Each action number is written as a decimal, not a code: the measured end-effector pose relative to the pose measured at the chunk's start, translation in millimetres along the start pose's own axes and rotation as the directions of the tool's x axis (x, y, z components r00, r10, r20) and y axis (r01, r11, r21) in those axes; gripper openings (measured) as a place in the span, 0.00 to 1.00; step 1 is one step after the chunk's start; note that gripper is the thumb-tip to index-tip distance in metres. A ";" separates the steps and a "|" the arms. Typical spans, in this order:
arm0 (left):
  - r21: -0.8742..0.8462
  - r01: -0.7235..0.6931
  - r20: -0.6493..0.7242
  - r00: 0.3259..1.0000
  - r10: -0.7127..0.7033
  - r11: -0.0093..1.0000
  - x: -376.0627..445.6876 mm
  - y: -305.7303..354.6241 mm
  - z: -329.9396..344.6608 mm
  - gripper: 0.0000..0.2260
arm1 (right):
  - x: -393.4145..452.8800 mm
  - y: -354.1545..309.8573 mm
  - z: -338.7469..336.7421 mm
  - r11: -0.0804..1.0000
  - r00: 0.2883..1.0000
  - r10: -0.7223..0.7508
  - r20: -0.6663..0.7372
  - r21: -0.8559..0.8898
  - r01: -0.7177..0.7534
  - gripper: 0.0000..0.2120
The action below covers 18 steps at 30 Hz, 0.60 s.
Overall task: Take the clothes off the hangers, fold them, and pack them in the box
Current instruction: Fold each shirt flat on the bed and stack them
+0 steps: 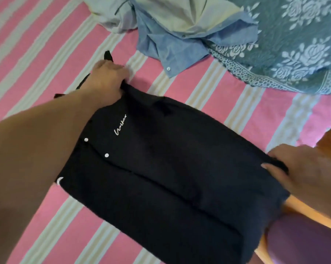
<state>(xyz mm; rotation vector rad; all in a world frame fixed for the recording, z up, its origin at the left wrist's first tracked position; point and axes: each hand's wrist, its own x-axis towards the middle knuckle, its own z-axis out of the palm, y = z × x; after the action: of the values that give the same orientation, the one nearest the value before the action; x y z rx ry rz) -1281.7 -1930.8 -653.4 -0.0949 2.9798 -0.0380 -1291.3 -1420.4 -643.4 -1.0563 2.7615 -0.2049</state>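
Head view: both hands grip black shirt [161,168], lying lengthwise upper-left to lower-right

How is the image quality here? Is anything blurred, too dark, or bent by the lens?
Head view: soft daylight, no glare; the left hand is slightly motion-blurred; the black shirt is so dark that its folds hardly show, though its white lettering reads clearly; the stripes of the pink sheet fan out from wide-angle distortion.
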 end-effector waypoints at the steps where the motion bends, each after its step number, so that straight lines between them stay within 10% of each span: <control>1: -0.011 0.054 -0.031 0.998 -0.054 0.999 -24.4 -2.6 -1.1 0.14 | -16.3 -12.1 -1.8 0.998 0.998 -0.065 -0.015 -0.008 0.065 0.10; 8: -0.307 0.498 0.013 0.854 -0.520 0.811 -179.7 -9.9 48.0 0.09 | -96.4 -89.6 65.3 0.935 0.932 -0.349 0.095 -0.040 0.354 0.03; 11: -0.733 0.660 0.374 0.593 -0.713 0.164 -180.9 -1.2 59.4 0.21 | -110.8 -97.0 95.1 0.953 0.949 -0.294 0.112 -0.043 0.300 0.07; 14: -0.825 0.433 0.555 0.506 -0.660 -0.362 -164.1 -0.2 54.5 0.23 | -114.0 -100.8 95.0 0.971 0.967 -0.230 0.108 -0.034 0.235 0.07; 18: -0.865 0.402 0.471 0.449 -0.759 -0.299 -156.9 -2.7 43.9 0.12 | -124.4 -102.9 83.1 0.988 0.984 -0.140 0.113 -0.056 0.147 0.11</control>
<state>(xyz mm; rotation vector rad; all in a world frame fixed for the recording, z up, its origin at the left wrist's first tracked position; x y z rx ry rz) -1119.9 -1924.2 -671.8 -1.9445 1.9648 1.9556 -1115.9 -1418.3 -690.3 -1.2458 2.6129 -0.0758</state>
